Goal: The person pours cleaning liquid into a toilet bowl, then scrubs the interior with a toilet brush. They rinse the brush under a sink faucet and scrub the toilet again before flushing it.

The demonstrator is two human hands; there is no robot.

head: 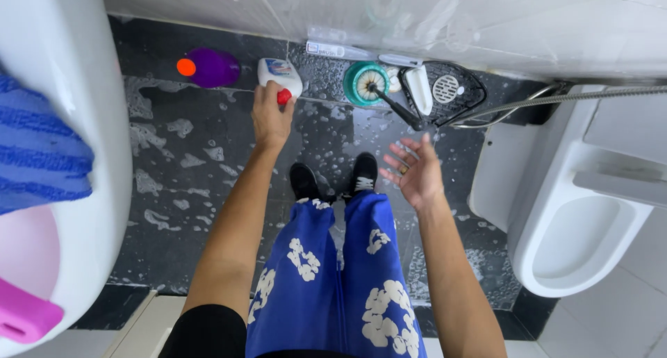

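Far off to the left of the left hand, a blue ribbed cloth (pixel 38 153) hangs over the rim of a white ceramic basin (pixel 83 122), with a pink plastic thing (pixel 24 318) lower down by its edge. Nearer, just left of that hand, a purple round plastic bottle with an orange cap (pixel 208 68) stands on the dark speckled floor (pixel 187 191), which is wet and patched with foam.

The left hand (pixel 271 118) is stretched out and closed round the neck of a white plastic cleaner bottle with a red cap (pixel 279 77), which stands on the floor close to the white tiled wall (pixel 389 11). I judge the bottle fairly light and stiff, but slippery with suds about, so the narrow neck below the cap looks the surest place to grip (the wide body would be harder to span with wet fingers).

Between the two hands, further out, a teal round brush holder (pixel 365 82) carries a black-handled toilet brush (pixel 397 108), and a black wire corner rack (pixel 451 94) lies beside it. Two black shoes (pixel 333 177) show below.

The right hand (pixel 417 170) is empty, palm up, fingers spread, touching nothing. To its right sits a white ceramic toilet bowl (pixel 577 247), with a metal hose (pixel 556 97) above it.
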